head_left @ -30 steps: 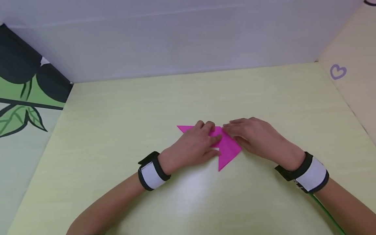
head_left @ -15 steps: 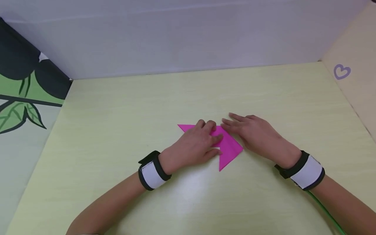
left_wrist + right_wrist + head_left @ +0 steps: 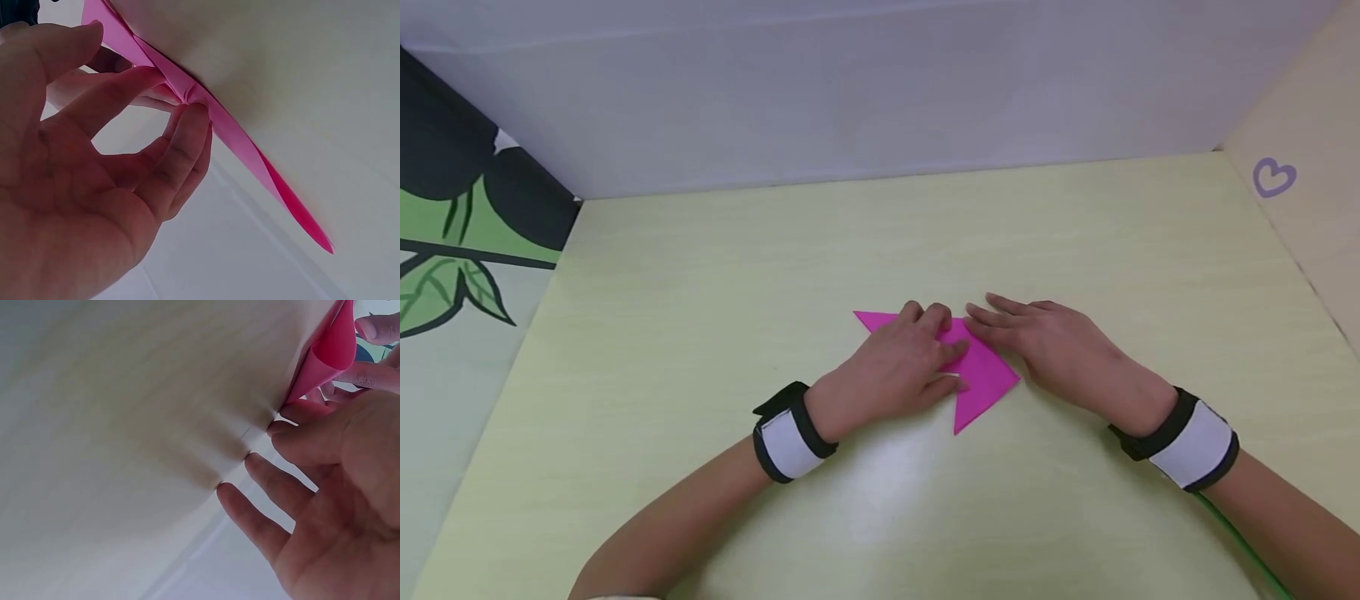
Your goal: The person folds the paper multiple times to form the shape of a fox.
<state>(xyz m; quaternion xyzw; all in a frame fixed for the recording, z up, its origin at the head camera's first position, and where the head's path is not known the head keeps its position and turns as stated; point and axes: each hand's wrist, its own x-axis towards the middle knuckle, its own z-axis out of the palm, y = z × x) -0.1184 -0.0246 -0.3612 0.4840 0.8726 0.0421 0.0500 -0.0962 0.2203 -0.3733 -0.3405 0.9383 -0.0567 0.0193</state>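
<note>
even, soft light in the head view; dimmer wrist views
pale glare (image 3: 887,492) sits on the near part of the table (image 3: 715,267); in the right wrist view, soft-edged shadows spread from the right hand (image 3: 347,494).

Pink paper (image 3: 988,377), pale yellow table (image 3: 737,275), black-and-white wristbands (image 3: 792,446), black-outlined green leaves (image 3: 432,297)

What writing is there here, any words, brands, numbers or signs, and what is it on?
No words, brands or numbers can be read.
The one sign-like mark: a purple heart drawn on the right-hand wall.
The pink paper and white wristband patches show no lettering.
</note>
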